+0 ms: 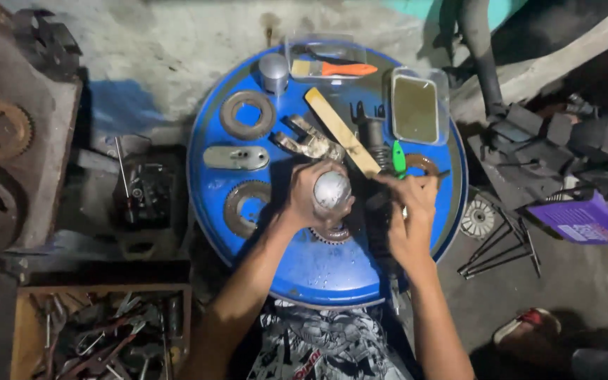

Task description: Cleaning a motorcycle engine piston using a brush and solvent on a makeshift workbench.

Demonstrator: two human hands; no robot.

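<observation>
My left hand [309, 197] grips a rounded silver metal part [332, 190] over the top of a blue drum [304, 264]. Beneath that part a toothed gear [328, 236] shows at its lower edge. My right hand [409, 204] is closed on a thin tool with a green handle [398, 159], its tip close to the silver part. Both hands work near the drum's centre.
On the drum lie two friction rings [247, 115] [245, 207], a flat metal plate [236, 157], a silver cylinder [274, 72], a wooden stick [341, 131], a paintbrush [332, 68] in a clear box, and a tub of yellowish liquid [416, 109]. A tool-filled wooden box [100, 334] sits lower left.
</observation>
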